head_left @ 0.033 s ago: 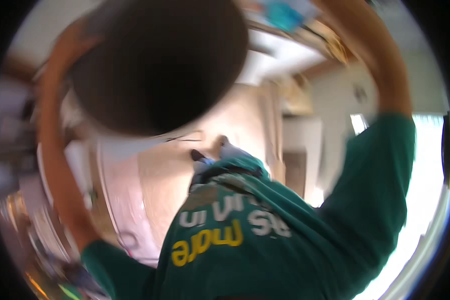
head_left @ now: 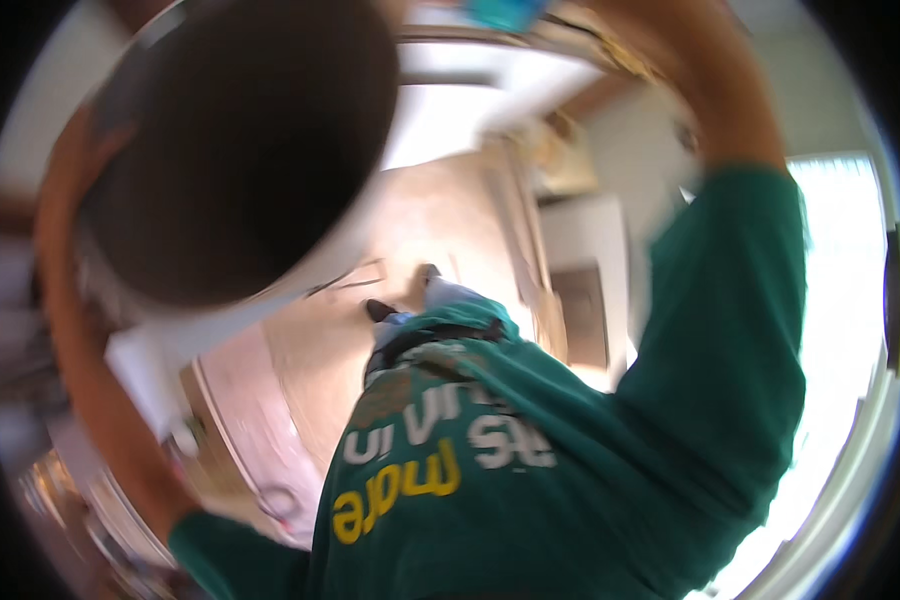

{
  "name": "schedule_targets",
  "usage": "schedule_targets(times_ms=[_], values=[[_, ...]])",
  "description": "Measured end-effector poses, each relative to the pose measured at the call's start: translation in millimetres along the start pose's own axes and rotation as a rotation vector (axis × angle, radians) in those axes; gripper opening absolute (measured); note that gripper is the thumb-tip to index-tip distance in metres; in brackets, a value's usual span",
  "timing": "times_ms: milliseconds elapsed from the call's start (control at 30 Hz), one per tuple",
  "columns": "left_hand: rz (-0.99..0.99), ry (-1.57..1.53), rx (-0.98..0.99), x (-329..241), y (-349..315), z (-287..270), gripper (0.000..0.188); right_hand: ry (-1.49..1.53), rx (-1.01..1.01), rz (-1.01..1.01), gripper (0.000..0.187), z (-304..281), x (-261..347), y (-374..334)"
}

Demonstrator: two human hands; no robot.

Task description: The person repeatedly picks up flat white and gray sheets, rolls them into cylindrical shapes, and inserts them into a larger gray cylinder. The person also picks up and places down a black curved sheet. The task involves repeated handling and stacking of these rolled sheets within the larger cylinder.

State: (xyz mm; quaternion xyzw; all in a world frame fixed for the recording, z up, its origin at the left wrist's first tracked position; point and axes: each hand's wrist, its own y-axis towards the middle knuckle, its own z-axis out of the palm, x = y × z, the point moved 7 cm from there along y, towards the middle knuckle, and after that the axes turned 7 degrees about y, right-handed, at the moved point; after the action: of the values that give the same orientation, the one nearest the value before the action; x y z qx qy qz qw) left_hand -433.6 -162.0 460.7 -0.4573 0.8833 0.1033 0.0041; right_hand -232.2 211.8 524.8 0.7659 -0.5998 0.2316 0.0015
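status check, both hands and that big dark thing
Left hand at dark round object's edge. Right hand not clearly visible, forearm exits top. Object blocks upper-left view.

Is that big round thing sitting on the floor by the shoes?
No, the left hand holds the big round thing by its edge, up off the floor and away from the shoes.

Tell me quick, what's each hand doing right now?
Left hand: holding the large round container at its edge.
Right hand: cannot be told; its forearm runs out past the picture's top edge.
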Motion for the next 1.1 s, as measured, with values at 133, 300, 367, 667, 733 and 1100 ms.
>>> schedule_targets(times_ms=[133, 300, 367, 667, 733, 1100], values=[[-0.054, 0.219, 0.113, -2, 37, -18, 0.084, 0.136, -0.244, -0.028, 0.027, 16, -19, -37], [-0.038, 0.328, 0.197, -22, 38, -8, 0.098, 0.295, -0.511, 0.037, 0.034, 8, -17, -86], [-0.078, 0.364, 0.211, -11, 14, -41, 0.096, 0.370, -0.573, -0.089, 0.038, 0, 0, -80], [0.671, 0.895, -0.117, 33, -9, -142, 0.046, 0.858, -1.402, -0.063, 0.052, 4, -103, -159], [0.263, 0.656, -0.290, -18, -37, -147, 0.044, 0.848, -1.695, 0.051, 0.038, 92, -159, -190], [0.480, -0.476, -0.117, -557, -190, 39, 0.021, 1.153, -0.492, 1.246, 0.046, 708, -220, -488]])
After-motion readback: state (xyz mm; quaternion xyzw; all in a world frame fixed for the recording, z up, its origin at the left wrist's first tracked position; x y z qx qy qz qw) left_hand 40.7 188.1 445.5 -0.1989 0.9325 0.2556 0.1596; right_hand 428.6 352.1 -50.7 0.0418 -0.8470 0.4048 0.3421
